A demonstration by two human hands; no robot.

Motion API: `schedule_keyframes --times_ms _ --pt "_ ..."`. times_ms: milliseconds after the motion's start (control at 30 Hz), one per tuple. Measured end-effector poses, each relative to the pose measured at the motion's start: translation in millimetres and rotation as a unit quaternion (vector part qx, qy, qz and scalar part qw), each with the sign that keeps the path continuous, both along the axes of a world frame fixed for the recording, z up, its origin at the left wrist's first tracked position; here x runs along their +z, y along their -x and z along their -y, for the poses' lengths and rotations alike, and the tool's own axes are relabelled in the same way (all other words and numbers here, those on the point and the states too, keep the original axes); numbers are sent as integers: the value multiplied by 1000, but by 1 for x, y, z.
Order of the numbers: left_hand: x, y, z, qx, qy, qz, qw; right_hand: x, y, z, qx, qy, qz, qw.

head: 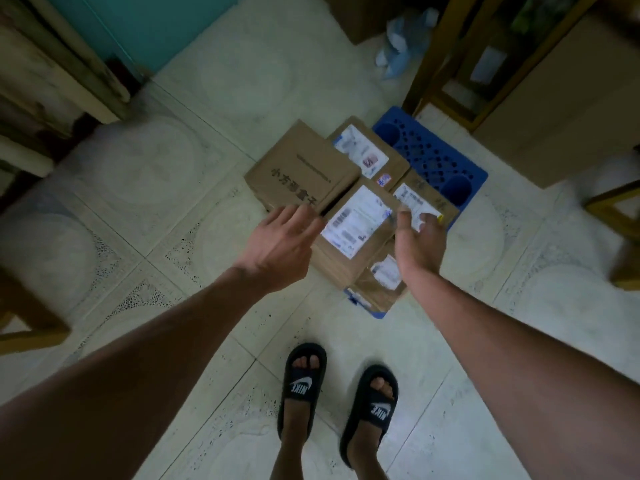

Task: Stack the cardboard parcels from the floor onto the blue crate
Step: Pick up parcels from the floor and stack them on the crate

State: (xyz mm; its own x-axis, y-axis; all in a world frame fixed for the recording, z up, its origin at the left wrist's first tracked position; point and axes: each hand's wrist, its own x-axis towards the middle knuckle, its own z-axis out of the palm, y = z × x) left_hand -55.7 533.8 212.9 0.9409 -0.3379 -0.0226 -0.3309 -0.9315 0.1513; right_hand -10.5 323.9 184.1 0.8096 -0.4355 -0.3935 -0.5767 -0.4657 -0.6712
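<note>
A blue perforated crate (429,157) lies on the tiled floor, and several cardboard parcels rest on it. The nearest parcel (356,225) carries a white label. A plain one with black characters (301,168) sits to its left, and a labelled one (367,150) lies behind. Another parcel (424,199) lies to the right, and a lower one (381,282) shows beneath. My left hand (277,251) hovers by the nearest parcel's left edge with fingers spread. My right hand (420,244) is at its right side, palm inward, fingers apart. Neither hand grips anything.
My feet in black slides (341,393) stand just in front of the stack. Wooden furniture legs (446,64) and a large cardboard box (568,112) stand at the right, a blue plastic bag (401,43) behind, wooden furniture (59,64) at the left.
</note>
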Motion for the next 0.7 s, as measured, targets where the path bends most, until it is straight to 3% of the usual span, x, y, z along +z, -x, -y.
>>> schedule_keyframes --times_ms 100,200,300,400,467,633,700 --pt "29 4 -24 92 26 4 995 37 -18 -14 99 50 39 993" --pt "50 9 -44 260 91 -6 961 73 -35 -37 207 58 69 974" --pt "58 6 -53 398 195 -17 896 94 -43 -65 299 52 82 949" --pt "54 -3 -53 523 280 -61 803 88 -41 -88 376 55 90 921" --pt "48 -5 -49 560 325 -81 757 74 -37 -99 409 68 82 906" --pt "17 7 -51 539 387 -113 739 33 -23 -111 444 146 68 881" --pt "-3 13 -60 561 420 -123 702 19 -20 -114 458 186 71 866"
